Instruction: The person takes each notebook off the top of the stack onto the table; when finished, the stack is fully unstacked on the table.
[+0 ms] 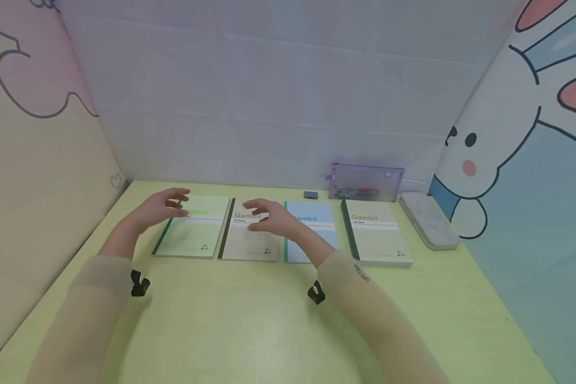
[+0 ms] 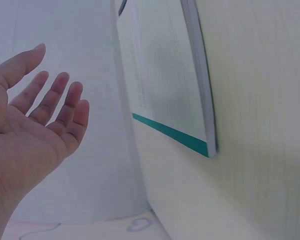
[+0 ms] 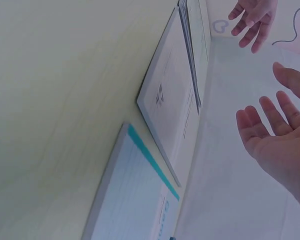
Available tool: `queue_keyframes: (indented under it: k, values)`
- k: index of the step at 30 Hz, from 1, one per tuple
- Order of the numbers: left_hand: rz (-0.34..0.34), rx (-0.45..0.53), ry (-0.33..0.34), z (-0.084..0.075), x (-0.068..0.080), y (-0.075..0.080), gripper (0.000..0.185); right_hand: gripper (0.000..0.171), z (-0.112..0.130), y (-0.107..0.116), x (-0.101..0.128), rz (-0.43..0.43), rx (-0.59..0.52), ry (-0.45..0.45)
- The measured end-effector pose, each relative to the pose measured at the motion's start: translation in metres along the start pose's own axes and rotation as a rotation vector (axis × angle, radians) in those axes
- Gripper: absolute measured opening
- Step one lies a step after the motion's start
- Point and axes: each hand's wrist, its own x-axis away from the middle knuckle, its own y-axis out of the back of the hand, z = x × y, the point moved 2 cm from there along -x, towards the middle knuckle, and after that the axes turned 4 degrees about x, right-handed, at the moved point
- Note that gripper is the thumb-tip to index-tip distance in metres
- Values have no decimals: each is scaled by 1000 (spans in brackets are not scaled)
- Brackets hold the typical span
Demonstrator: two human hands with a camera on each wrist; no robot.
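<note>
Both my hands hover open and empty at mid-frame, my left hand (image 1: 162, 207) over the green notebook (image 1: 192, 234), my right hand (image 1: 273, 217) above the white notebook (image 1: 249, 240).

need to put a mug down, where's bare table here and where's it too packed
The near half of the table is bare, bordered by the notebook row and both forearms. A bare strip runs left of the green notebook. The back right is crowded: pencil case, grey case, small eraser.
</note>
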Motion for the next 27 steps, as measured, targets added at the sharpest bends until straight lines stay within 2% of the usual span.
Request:
queue_keyframes:
  k: [6,14,20,27]
  values:
    - [-35,-68,-69,-35,-3,-9,64,54,-6,37,23,11,40,55]
    - [-55,-64,-163,-76,-4,-25,63,53,-9,81,50,15,114,109]
    - [-93,-53,-220,-104,-12,-43,63,52,-10,114,72,-8,215,101]
    - [-139,-33,-259,-139,-19,-72,68,54,-18,151,100,-59,310,55]
